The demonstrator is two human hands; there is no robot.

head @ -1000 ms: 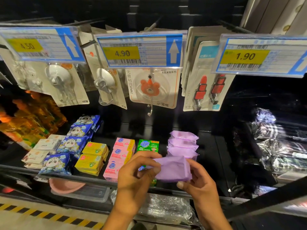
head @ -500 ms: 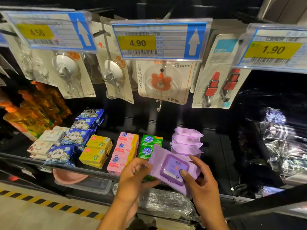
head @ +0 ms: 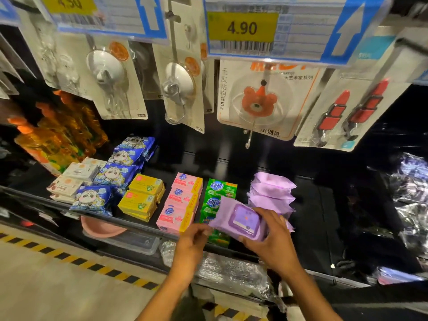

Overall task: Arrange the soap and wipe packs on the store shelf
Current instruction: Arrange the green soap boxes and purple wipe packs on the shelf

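Purple wipe pack (head: pixel 240 218), plain side up a second ago, now shows its lid, low at centre frame before the purple stack (head: pixel 271 188), beside the green soap (head: pixel 220 188). The right hand (head: pixel 273 237) curls around it and the left hand (head: pixel 192 239) pinches its corner. Placement seems next.

The purple wipe pack (head: pixel 228 210) you were handling was soft plastic film with a satin, faintly creased skin. Its flip lid (head: pixel 246 219) was hard, smooth plastic with a mild gloss. The stacked purple packs (head: pixel 271 188) behind showed the same matt film with crimped ends. The blue panda packs (head: pixel 115 174) and green soap packs (head: pixel 221 187) wore shiny printed film. The pink soap boxes (head: pixel 183 200) and yellow soap boxes (head: pixel 141 198) looked like smooth coated card. The shelf (head: pixel 312 205) was dark and smooth. The price-tag holders (head: pixel 301 31) were clear glossy plastic, and the bags (head: pixel 412 205) to your right were crinkled silvery film.
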